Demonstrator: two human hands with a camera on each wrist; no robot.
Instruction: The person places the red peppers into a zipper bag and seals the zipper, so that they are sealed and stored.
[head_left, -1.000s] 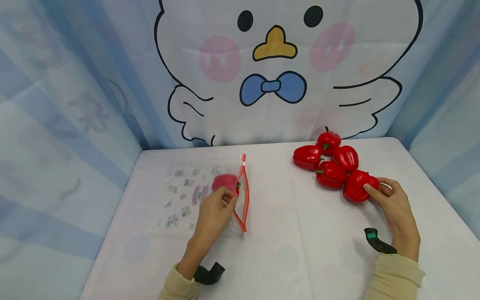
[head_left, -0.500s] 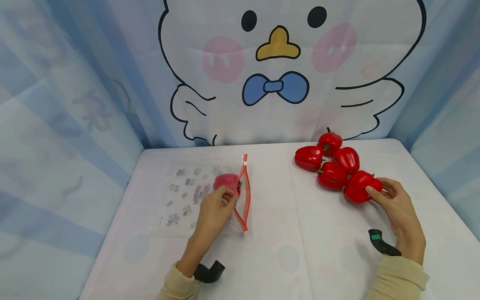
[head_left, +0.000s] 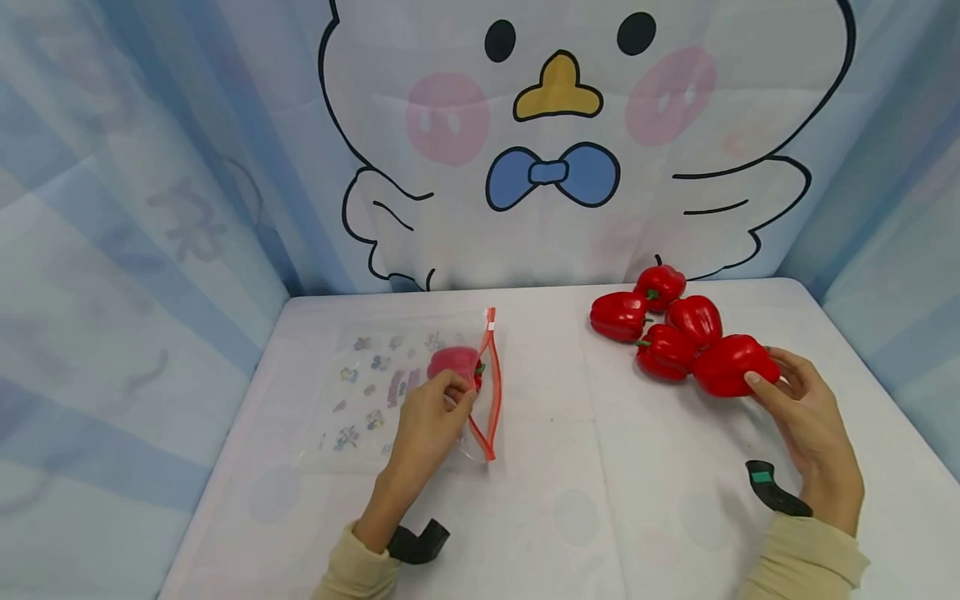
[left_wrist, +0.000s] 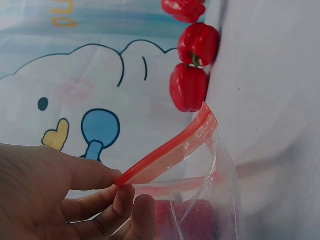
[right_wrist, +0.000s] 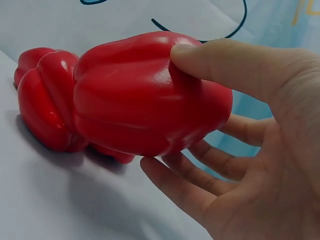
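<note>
My left hand (head_left: pixel 426 421) pinches the red zip edge of a clear printed zip bag (head_left: pixel 337 408) between thumb and fingertips. The bag lies on the table at left with its mouth parted toward the right. Inside it, near the mouth, is one red bell pepper (head_left: pixel 452 362). At the right, my right hand (head_left: pixel 813 417) holds another red bell pepper (right_wrist: pixel 150 95), thumb on its upper side and fingers beneath. In the right wrist view this pepper looks raised above the table. Its stem end is not plainly visible.
Several more red bell peppers (head_left: pixel 666 352) sit clustered just left of my right hand, on the white-covered table (head_left: pixel 555 492). Behind the table hangs a cloth with a cartoon face (head_left: pixel 555 242). Blue-and-white curtains (head_left: pixel 135 333) flank both sides.
My right hand has shifted slightly rightward, and the bell pepper in it has turned and moved a little right. My left hand keeps its pinch on the bag's edge.
</note>
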